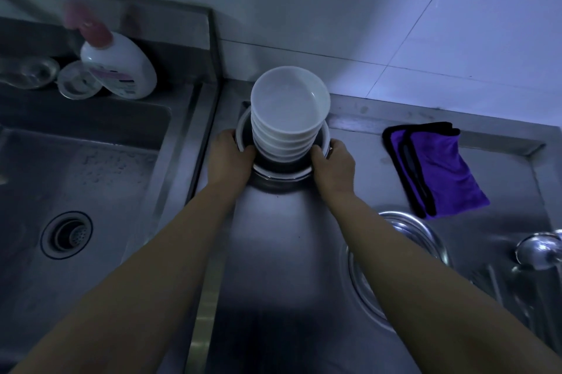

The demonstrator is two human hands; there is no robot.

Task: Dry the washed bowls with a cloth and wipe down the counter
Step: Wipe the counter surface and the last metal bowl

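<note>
I grip the rim of the metal basin (316, 171) with my left hand (229, 157) and right hand (333, 165), the stacked white bowls (289, 118) inside it; the purple cloth (435, 166) lies on the table (273, 252) nearby.

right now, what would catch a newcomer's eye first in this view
A tall stack of white bowls stands in a wider metal basin at the back of the steel counter, the left hand and right hand gripping the basin's rim on either side. Right of it lies a folded purple cloth.
</note>
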